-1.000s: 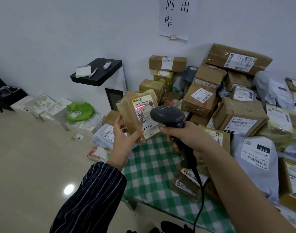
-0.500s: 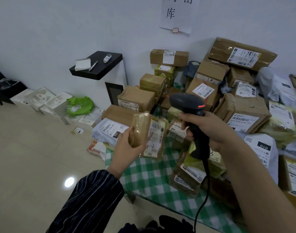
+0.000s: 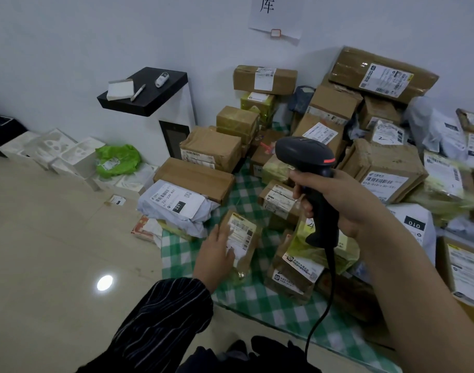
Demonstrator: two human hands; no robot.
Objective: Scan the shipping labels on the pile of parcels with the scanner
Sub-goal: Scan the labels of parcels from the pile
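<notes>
A person's right hand (image 3: 341,203) grips the handle of a black handheld scanner (image 3: 308,160), fingers wrapped around it, the scanner's head raised above the goods and pointing left. Its black cable (image 3: 328,297) drops from the base of the handle towards the bottom of the view.

The left hand (image 3: 215,255), in a dark striped sleeve (image 3: 163,319), is on a small brown parcel (image 3: 242,238) that lies label up on a green-and-white checked cloth (image 3: 257,300). The thumb crosses the white shipping label (image 3: 240,234) and the fingers run along the parcel's left edge. Motion blur hides whether the hand grasps the parcel or only rests on it.

Behind and to the right rises the pile of parcels (image 3: 335,103): brown cartons, yellow-green packets and grey mailing bags, most showing printed labels, stacked against a white wall. A long carton (image 3: 381,74) tops the heap. At the left edge of the cloth a white mailing bag (image 3: 176,208) marked 231 sits in front of a flat brown box (image 3: 195,176).

Further left, a black shelf (image 3: 147,90) carries a notepad (image 3: 120,88), a pen (image 3: 137,88) and a small white device (image 3: 161,78). A green bag (image 3: 117,160) and white foam pieces (image 3: 55,149) lie on the tiled floor (image 3: 55,251) below.
</notes>
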